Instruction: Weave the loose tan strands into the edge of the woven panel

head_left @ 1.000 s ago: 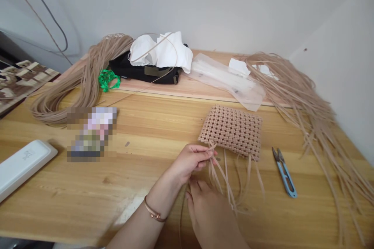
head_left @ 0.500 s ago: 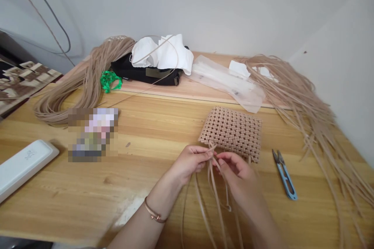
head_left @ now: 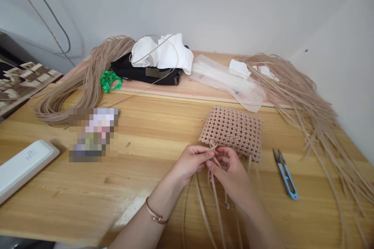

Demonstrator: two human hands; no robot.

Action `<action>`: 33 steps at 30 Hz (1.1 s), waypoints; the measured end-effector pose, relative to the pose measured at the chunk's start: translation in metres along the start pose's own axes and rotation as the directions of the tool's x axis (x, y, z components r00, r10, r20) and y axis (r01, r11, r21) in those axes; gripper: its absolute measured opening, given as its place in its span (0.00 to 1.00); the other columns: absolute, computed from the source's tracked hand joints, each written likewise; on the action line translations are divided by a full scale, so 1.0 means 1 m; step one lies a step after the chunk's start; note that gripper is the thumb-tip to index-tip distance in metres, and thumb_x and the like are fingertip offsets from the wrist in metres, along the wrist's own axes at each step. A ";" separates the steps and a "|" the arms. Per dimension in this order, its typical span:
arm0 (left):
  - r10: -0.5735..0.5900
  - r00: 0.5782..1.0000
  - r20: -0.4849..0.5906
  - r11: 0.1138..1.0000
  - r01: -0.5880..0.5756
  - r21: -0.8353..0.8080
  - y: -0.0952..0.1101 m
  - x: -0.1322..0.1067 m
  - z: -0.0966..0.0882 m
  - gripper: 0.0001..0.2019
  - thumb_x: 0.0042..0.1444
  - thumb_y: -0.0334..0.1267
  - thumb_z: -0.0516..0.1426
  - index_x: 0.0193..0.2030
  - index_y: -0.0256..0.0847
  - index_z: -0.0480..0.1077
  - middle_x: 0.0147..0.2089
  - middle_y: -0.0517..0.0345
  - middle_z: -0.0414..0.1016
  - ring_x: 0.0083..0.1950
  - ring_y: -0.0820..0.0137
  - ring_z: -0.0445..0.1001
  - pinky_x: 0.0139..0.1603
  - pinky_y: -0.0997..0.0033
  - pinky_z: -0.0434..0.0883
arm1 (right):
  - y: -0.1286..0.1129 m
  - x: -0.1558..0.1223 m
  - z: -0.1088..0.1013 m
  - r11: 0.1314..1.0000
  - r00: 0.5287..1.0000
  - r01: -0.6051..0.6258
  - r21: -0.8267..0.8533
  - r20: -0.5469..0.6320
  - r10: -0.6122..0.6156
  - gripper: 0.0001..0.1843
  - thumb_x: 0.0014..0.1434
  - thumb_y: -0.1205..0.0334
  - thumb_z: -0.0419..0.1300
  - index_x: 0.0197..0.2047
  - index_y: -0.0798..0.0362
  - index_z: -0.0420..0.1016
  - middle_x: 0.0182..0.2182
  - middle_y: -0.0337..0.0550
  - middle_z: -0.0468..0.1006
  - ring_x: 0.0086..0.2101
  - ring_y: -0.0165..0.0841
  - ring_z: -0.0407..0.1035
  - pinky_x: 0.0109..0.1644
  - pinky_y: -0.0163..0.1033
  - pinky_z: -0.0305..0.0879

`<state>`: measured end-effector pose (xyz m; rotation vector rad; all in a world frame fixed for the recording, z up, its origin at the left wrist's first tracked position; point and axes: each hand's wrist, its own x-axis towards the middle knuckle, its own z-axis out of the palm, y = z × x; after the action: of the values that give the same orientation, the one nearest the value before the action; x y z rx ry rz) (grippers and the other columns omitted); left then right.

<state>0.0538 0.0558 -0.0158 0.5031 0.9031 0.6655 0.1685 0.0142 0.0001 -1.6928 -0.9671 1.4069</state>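
Note:
A tan woven piece (head_left: 233, 130) with a knotted, grid-like surface lies on the wooden table, its near edge just beyond my hands. Loose flat strips (head_left: 215, 198) hang from that edge toward me. My left hand (head_left: 194, 161) pinches strips between thumb and forefinger close to the weave's near left corner. Right against it, my right hand (head_left: 226, 167) has its thumb and fingers closed on a strip too. Both sets of fingertips meet, so the exact crossing of the strips is partly hidden.
Blue thread snips (head_left: 286, 177) lie to the right. Bundles of tan strips rest at back left (head_left: 87, 74) and right (head_left: 309, 93). A black pouch (head_left: 146, 74) bears white paper (head_left: 175, 54). Nearby are green ribbon (head_left: 111, 81), a plastic bag (head_left: 228, 81) and a white case (head_left: 27, 169).
My right hand has shifted left and slightly up, its thumb now meeting my left fingertips. My left hand and the woven piece have hardly moved.

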 end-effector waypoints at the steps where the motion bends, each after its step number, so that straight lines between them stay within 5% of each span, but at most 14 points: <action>1: 0.000 1.000 0.009 1.000 0.000 -0.007 0.000 0.000 0.001 0.16 0.32 0.42 0.67 0.24 0.31 0.75 0.20 0.56 0.72 0.16 0.82 0.59 0.16 0.80 0.45 | 0.000 0.001 0.000 0.999 1.000 0.002 -0.034 -0.001 -0.002 0.19 0.48 0.60 0.60 0.41 0.50 0.56 0.29 0.38 0.72 0.24 0.33 0.70 0.27 0.39 0.67; 6: 0.024 0.999 0.047 0.999 -0.022 -0.037 0.001 -0.001 0.003 0.14 0.33 0.41 0.67 0.24 0.31 0.75 0.21 0.55 0.74 0.20 0.79 0.66 0.20 0.80 0.57 | 0.000 0.004 -0.002 0.989 0.998 0.046 -0.139 0.038 -0.041 0.14 0.50 0.64 0.57 0.42 0.53 0.63 0.32 0.41 0.75 0.34 0.37 0.71 0.41 0.44 0.66; 10: 0.038 0.995 0.087 0.998 -0.033 -0.057 0.000 -0.002 0.003 0.13 0.35 0.40 0.67 0.24 0.31 0.76 0.22 0.53 0.75 0.25 0.74 0.71 0.29 0.76 0.64 | -0.003 0.003 -0.004 0.992 0.993 0.073 -0.104 0.099 -0.063 0.10 0.52 0.64 0.56 0.39 0.54 0.65 0.33 0.41 0.75 0.35 0.34 0.71 0.42 0.41 0.65; 18: 0.052 0.998 0.045 0.999 -0.052 0.005 -0.002 -0.001 0.002 0.15 0.35 0.42 0.67 0.27 0.31 0.76 0.22 0.55 0.73 0.21 0.78 0.64 0.21 0.79 0.54 | -0.007 -0.001 -0.014 0.992 0.991 -0.018 -0.124 0.127 0.034 0.13 0.52 0.59 0.57 0.40 0.54 0.66 0.25 0.35 0.68 0.21 0.27 0.64 0.19 0.31 0.60; 22: 0.054 0.998 0.023 0.995 -0.055 0.084 -0.003 0.001 -0.001 0.17 0.37 0.44 0.65 0.29 0.30 0.75 0.13 0.66 0.60 0.15 0.84 0.48 0.18 0.78 0.41 | -0.009 -0.005 -0.021 0.991 0.984 -0.088 -0.099 0.148 0.102 0.18 0.52 0.53 0.58 0.43 0.54 0.65 0.21 0.31 0.64 0.16 0.24 0.60 0.15 0.30 0.57; 26: 0.050 0.998 0.034 0.993 -0.054 0.108 -0.003 0.001 -0.002 0.17 0.37 0.45 0.65 0.29 0.31 0.75 0.11 0.70 0.52 0.14 0.84 0.44 0.18 0.76 0.38 | -0.009 -0.007 -0.026 0.992 0.975 -0.125 -0.031 0.181 0.129 0.21 0.51 0.51 0.59 0.45 0.54 0.65 0.19 0.29 0.64 0.15 0.24 0.58 0.14 0.29 0.55; 30: 0.072 0.997 0.039 0.991 -0.076 0.112 -0.004 0.001 -0.002 0.16 0.38 0.46 0.65 0.28 0.32 0.75 0.11 0.69 0.54 0.14 0.84 0.44 0.18 0.76 0.38 | -0.007 -0.006 -0.027 0.992 0.980 -0.127 -0.001 0.156 0.126 0.19 0.51 0.52 0.59 0.42 0.55 0.67 0.18 0.29 0.64 0.12 0.20 0.52 0.13 0.27 0.47; 33: 0.080 0.995 0.057 0.990 -0.086 0.112 -0.004 0.001 -0.003 0.16 0.39 0.45 0.64 0.28 0.32 0.76 0.15 0.63 0.64 0.14 0.85 0.46 0.17 0.76 0.38 | -0.003 -0.003 -0.028 0.988 0.976 -0.145 0.052 0.171 0.134 0.17 0.53 0.51 0.57 0.40 0.55 0.69 0.17 0.31 0.66 0.12 0.20 0.51 0.13 0.26 0.43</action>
<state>0.0536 0.0543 -0.0206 0.6607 0.8775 0.6759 0.1951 0.0110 0.0083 -1.6426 -0.8963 1.6767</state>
